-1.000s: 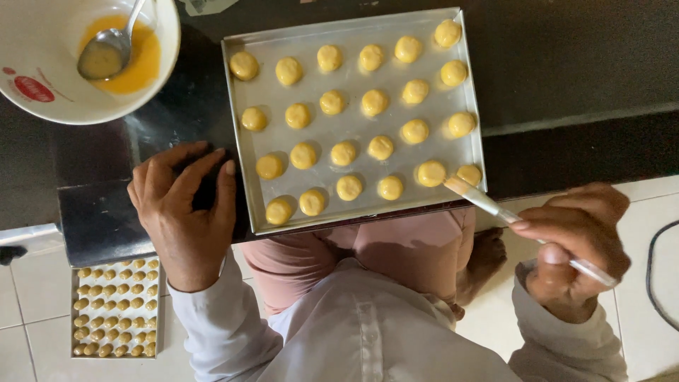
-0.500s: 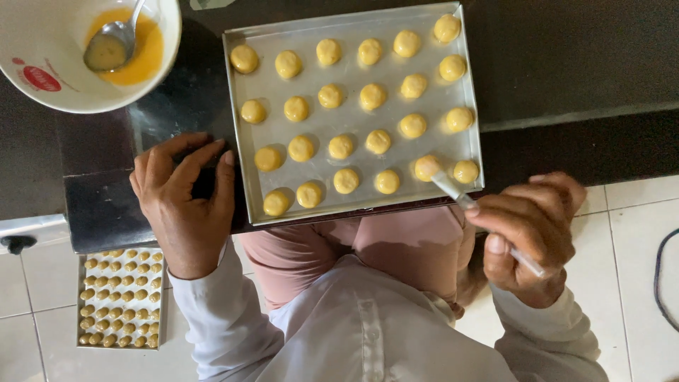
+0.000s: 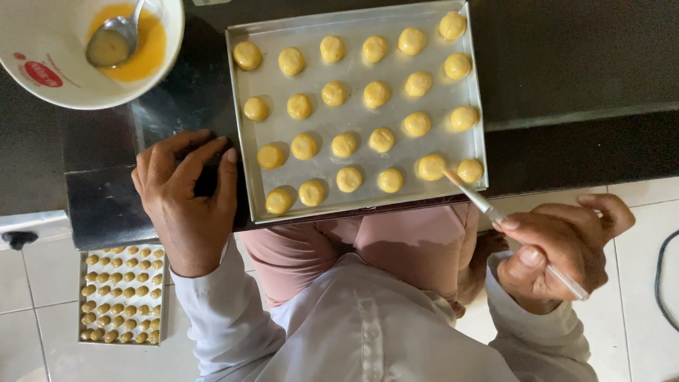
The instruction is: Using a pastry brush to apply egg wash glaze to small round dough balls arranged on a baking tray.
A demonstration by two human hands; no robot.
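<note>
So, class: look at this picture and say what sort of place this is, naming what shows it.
Probably a home kitchen used for baking: a metal tray of dough balls on a dark counter, a bowl of beaten egg, and a brush in the right hand.

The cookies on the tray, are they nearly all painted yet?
All the dough balls sit in rows on the metal tray. The right hand holds a thin brush, its tip touching a ball in the nearest row. Which balls are already glazed, I cannot tell. The bowl has yellow egg wash left. The left hand rests beside the tray.
</note>
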